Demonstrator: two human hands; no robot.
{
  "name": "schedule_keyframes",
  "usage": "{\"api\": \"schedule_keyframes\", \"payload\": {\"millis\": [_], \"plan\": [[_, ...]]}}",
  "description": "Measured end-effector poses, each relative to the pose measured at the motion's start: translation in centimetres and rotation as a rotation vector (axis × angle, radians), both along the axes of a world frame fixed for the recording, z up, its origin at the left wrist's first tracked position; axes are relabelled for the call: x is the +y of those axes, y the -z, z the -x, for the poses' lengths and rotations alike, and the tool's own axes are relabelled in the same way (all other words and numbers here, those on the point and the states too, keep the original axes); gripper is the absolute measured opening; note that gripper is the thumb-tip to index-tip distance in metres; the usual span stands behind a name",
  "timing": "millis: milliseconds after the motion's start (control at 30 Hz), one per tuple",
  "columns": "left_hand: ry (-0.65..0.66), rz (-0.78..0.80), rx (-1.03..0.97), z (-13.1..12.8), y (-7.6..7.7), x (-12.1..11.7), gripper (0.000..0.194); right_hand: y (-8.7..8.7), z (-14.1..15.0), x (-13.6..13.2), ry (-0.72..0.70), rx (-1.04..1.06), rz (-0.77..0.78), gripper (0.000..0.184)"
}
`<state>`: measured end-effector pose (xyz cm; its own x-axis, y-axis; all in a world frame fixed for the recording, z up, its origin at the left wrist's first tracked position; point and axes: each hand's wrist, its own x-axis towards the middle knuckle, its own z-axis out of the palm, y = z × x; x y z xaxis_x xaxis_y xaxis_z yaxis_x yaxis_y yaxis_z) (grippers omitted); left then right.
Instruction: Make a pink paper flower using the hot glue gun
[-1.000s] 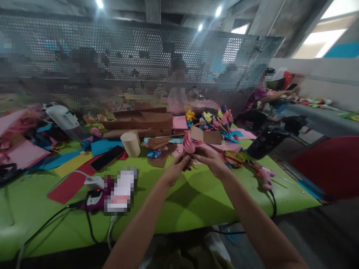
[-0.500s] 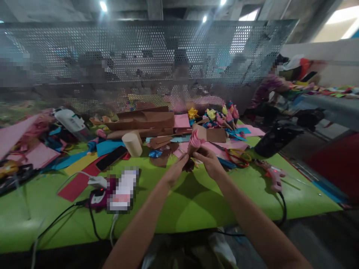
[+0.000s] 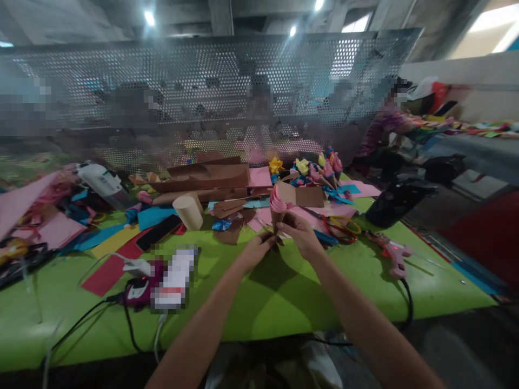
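A paper ice-cream cone (image 3: 278, 201), with a pink swirled top and a brown cone below, stands nearly upright over the front middle of the table. My right hand (image 3: 299, 231) is closed round the right side of its brown part. At the cone's lower tip, the fingers of my left hand (image 3: 259, 249) are pinched together. My hands partly hide the brown part. Just behind lie brown paper scraps (image 3: 232, 233) and a crumpled blue wrapper (image 3: 222, 224).
A pink glue gun (image 3: 395, 254) lies at the right beside a black cylindrical container (image 3: 389, 205). To the left are a phone (image 3: 176, 278) on a cable, a purple power adapter (image 3: 138, 289) and a cream roll (image 3: 187, 212). Finished paper cones (image 3: 328, 167) are heaped behind.
The cone has turned more upright. My left hand has shifted down to its tip, while my right hand stays at its side. The view has moved slightly.
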<state>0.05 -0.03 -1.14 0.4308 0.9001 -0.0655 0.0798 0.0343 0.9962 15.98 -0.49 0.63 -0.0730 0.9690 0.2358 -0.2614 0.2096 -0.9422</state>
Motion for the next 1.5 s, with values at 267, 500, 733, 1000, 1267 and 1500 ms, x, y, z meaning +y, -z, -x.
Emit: {"api": "schedule_keyframes", "payload": {"millis": [267,500,733,1000,1267,1500], "plan": [[-0.193,-0.027,-0.296,2.3,-1.6,0.1,0.049,0.7,0.2,0.0,-0.127,-0.04,0.067,0.037],[-0.202,0.039,-0.509,2.5,-1.3,0.5,0.048,1.7,0.8,-0.4,-0.292,0.023,0.157,0.035],[-0.23,-0.012,-0.49,2.3,-1.8,0.4,0.047,2.0,0.8,-0.3,-0.28,0.0,0.191,0.039],[-0.244,-0.033,-0.406,2.3,-2.1,0.0,0.045,1.8,0.9,-0.3,-0.244,-0.062,0.135,0.036],[-0.227,-0.033,-0.373,2.4,-2.1,0.0,0.047,2.0,0.7,-0.1,-0.219,-0.079,0.155,0.037],[-0.212,0.01,-0.503,2.6,-2.0,0.3,0.055,2.1,0.6,-0.2,-0.267,-0.061,0.149,0.037]]}}
